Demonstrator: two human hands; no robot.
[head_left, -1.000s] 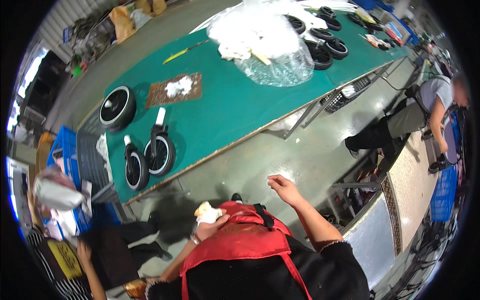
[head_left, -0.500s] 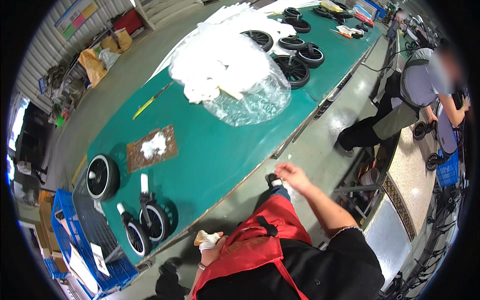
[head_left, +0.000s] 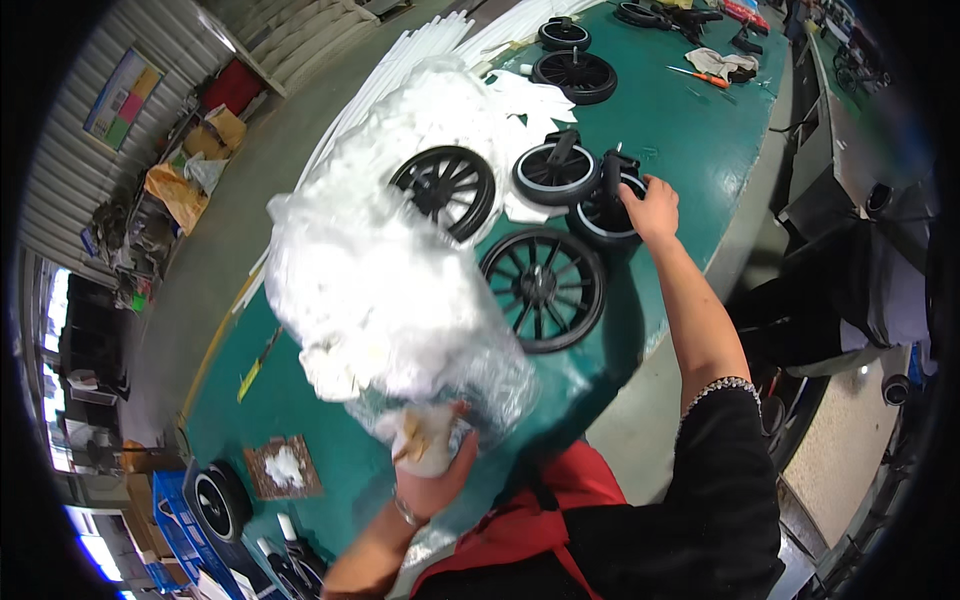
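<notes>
My right hand (head_left: 655, 210) reaches over the green table with its fingers curled onto a small caster wheel (head_left: 604, 236) with a black fork. Right beside that wheel lies another caster wheel (head_left: 556, 186) with a pale rim. A large black spoked wheel (head_left: 538, 285) rests flat just nearer to me, and a second large spoked wheel (head_left: 458, 185) leans on the white plastic bag. My left hand (head_left: 438, 488), blurred, grips a white cloth (head_left: 422, 440) with brownish stains. It hovers at the near end of the clear plastic bag (head_left: 370, 290), which is full of white material.
Long white strips (head_left: 385, 90) lie along the far edge. A brown board (head_left: 284, 468) with a white clump, a yellow cutter (head_left: 248, 382) and more wheels (head_left: 222, 502) are on the left. An orange-handled screwdriver (head_left: 700, 76) lies far right. A person stands beyond the right edge.
I have come closer to the wheels. My right hand has gone from beside the table onto a caster wheel. My left hand, still with the cloth, has risen over the table beside the bag.
</notes>
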